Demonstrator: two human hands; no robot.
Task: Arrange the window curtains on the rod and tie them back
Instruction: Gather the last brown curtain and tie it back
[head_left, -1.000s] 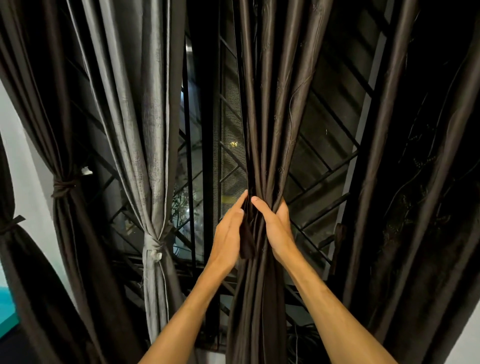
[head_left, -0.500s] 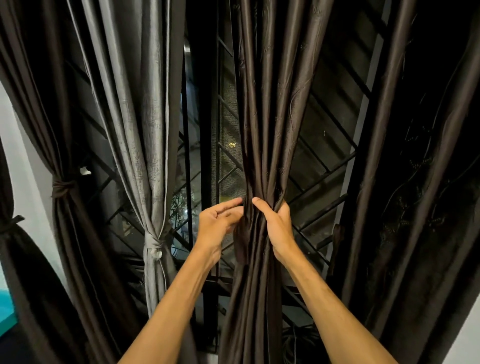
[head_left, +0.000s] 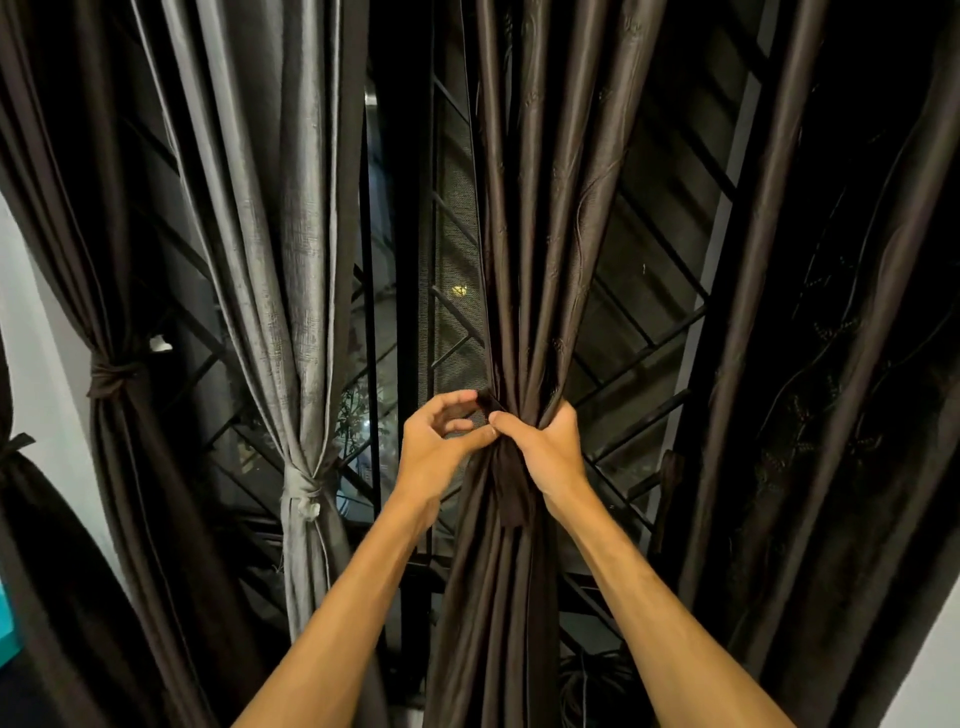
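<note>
The brown curtain hangs gathered just right of the grey tied curtain. I see my right hand clenched around its folds, bunching them, while my left hand pinches the dark tie strap, probably ready to wrap.

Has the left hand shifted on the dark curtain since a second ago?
Yes. The left hand has come off the dark curtain bundle, moving left toward the window grille bar; its fingers now pinch the tie-back strap's end.
</note>
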